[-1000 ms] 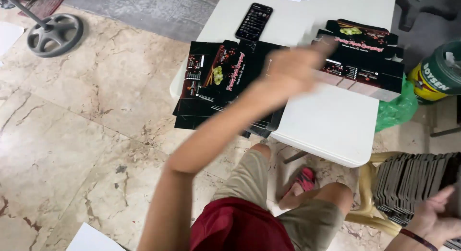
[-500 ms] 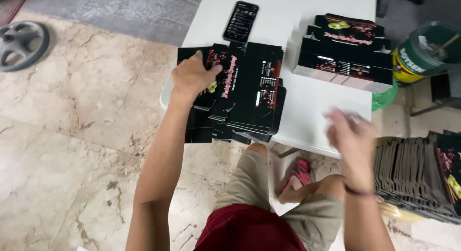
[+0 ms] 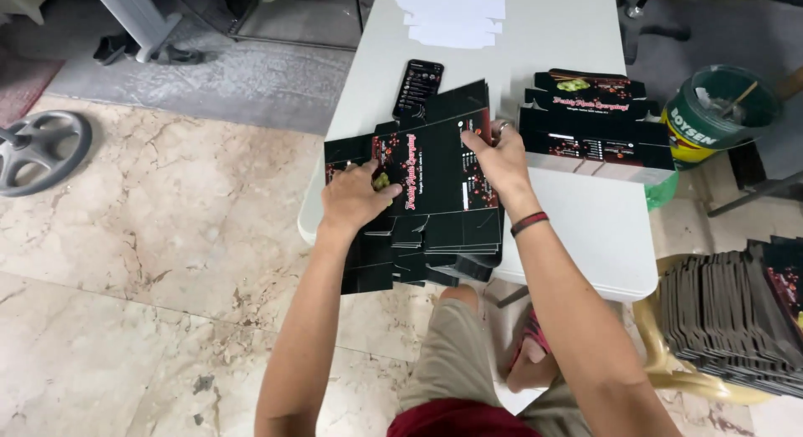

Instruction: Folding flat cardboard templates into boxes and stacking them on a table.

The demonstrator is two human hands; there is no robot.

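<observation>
A pile of flat black printed cartons (image 3: 427,211) lies on the near left corner of a white table (image 3: 602,236) and hangs over its edge. My left hand (image 3: 355,199) rests on the left side of the top carton, fingers curled on it. My right hand (image 3: 500,157) presses on the carton's right edge, a dark band on its wrist. Both hands hold the same top carton flat.
A black phone (image 3: 416,87) lies beyond the pile, white paper sheets (image 3: 452,10) farther back. Folded black boxes (image 3: 595,123) sit at the table's right. A green paint pail (image 3: 711,115) stands right of the table, a stack of flat cartons (image 3: 736,316) on a chair, a grey wheel (image 3: 42,148) on the floor.
My right hand came up from near the chair stack and landed on the top carton's right edge. My left hand slid toward me along the carton's left side. The camera view shifted.
</observation>
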